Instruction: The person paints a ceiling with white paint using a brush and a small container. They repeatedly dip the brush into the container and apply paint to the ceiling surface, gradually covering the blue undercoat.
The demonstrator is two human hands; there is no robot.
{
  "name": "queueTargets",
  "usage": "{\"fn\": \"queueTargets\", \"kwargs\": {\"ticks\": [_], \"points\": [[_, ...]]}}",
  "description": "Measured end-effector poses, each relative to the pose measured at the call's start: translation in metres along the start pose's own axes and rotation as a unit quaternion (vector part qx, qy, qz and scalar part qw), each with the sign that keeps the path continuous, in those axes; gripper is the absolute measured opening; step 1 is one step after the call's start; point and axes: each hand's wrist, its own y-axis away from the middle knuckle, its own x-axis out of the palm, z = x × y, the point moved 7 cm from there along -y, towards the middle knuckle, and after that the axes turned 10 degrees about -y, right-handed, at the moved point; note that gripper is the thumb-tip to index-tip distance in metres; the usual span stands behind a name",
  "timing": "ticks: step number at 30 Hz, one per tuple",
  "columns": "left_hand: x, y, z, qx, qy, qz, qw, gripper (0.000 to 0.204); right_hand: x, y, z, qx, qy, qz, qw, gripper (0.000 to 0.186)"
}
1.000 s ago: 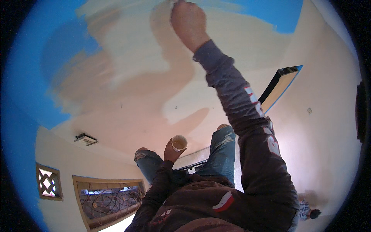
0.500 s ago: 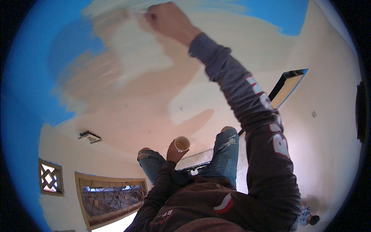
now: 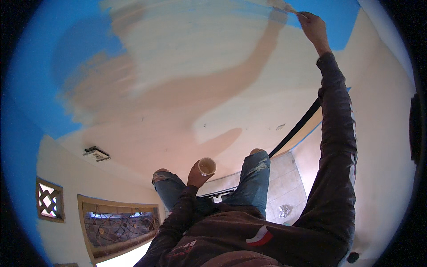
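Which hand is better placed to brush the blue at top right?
Likely the right hand: it holds the brush beside that blue patch; the left hand is down low, holding a cup.

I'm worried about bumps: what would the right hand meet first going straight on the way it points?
Past the brush it holds, the right hand would probably meet the painted wall first; depth is unclear.

A slim, pale-tipped paintbrush slants against a broad wall, patchily cream over bright blue. A round, white, open-topped cup holds pale contents, well apart.
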Motion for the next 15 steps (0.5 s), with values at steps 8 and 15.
{"fn": "queueTargets", "kwargs": {"ticks": [8,15], "points": [[0.001,-0.001,0.001,0.01,-0.003,-0.003,1.0,0.089,0.026,-0.006,0.037,0.064,0.117,0.002,0.991,0.029],[0.004,-0.003,0.003,0.015,-0.002,0.001,1.0,0.089,0.092,-0.013,0.215,0.011,0.026,-0.002,1.0,0.018]]}}
